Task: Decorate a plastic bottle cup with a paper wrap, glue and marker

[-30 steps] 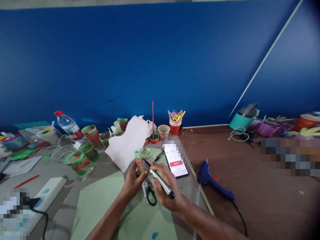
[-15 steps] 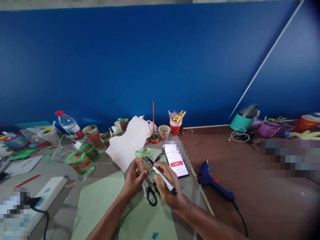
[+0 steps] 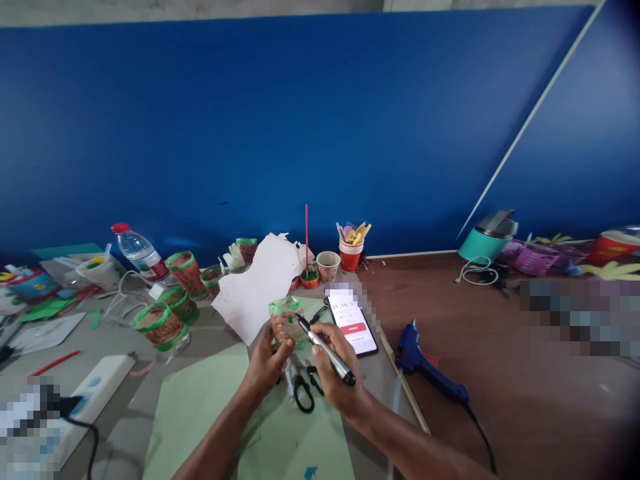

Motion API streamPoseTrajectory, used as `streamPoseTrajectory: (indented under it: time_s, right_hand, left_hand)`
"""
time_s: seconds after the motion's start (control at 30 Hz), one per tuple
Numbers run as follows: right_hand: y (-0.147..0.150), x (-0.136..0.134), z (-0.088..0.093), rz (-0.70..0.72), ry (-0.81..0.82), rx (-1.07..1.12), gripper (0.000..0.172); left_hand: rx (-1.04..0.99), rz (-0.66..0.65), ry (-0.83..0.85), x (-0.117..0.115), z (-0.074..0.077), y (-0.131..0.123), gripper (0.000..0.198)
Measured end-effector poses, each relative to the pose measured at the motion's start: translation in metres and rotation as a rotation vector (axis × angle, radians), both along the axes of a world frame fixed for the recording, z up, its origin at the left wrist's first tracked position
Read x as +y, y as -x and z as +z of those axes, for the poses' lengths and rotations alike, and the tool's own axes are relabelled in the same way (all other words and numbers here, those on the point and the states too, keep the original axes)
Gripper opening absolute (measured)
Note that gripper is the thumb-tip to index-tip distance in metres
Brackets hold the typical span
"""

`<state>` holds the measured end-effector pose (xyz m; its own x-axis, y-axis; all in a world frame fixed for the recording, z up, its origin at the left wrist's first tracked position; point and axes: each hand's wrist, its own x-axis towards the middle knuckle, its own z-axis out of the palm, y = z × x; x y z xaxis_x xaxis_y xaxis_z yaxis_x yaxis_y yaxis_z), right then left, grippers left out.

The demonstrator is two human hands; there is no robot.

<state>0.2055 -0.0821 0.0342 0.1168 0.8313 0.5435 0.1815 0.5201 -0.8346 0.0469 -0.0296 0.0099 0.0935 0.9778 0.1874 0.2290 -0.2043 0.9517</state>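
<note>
My left hand (image 3: 270,363) is closed around a small reddish-brown cup (image 3: 283,324) with a green rim, held above the table. A green mark shows on the cup's side. In my right hand (image 3: 337,370) is a silver marker pen (image 3: 327,353) with a black end, its dark tip pointing at the cup's right side. Whether the tip touches the cup I cannot tell. Below the cup lie scissors (image 3: 303,395) with black handles, on pale green paper (image 3: 297,443). A lit phone (image 3: 354,328) rests just beyond my right hand.
Several similar green-rimmed cups (image 3: 159,327) stand at the left, near a water bottle (image 3: 143,253). Behind the held cup lies torn white paper (image 3: 255,280). A blue glue gun (image 3: 430,367) and a wooden stick (image 3: 405,383) lie at the right. A power strip (image 3: 97,387) is front left.
The marker tip has drawn slightly right, away from the green mark, which now shows uncovered. The cup has shifted slightly left in my left hand.
</note>
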Motion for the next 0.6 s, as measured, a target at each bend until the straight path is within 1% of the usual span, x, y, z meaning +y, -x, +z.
streamPoseTrajectory:
  time_s: [0.13,0.27,0.4,0.53,0.6]
  right_hand:
    - [-0.0009,-0.0012,0.0007,-0.025,-0.089,-0.039,0.024]
    - [-0.0009,-0.0026,0.0036,0.022,-0.159,-0.086,0.029]
    - [-0.0012,-0.0027,0.0049,0.058,-0.157,-0.109,0.029]
    - [-0.0011,-0.0013,0.0011,0.069,-0.12,-0.123,0.029]
    - [-0.0004,0.0,-0.002,0.06,-0.097,-0.093,0.028]
  left_hand:
    - [0.002,-0.051,0.015,-0.0018,0.0045,-0.0008,0.053]
    - [-0.005,-0.082,0.016,-0.0046,0.0094,-0.0028,0.05]
    - [0.003,-0.088,0.033,-0.0056,0.0105,-0.0035,0.047]
    - [0.018,-0.043,0.009,-0.0041,0.0072,-0.0024,0.049]
    - [0.018,-0.027,0.023,-0.0031,0.0048,-0.0018,0.05]
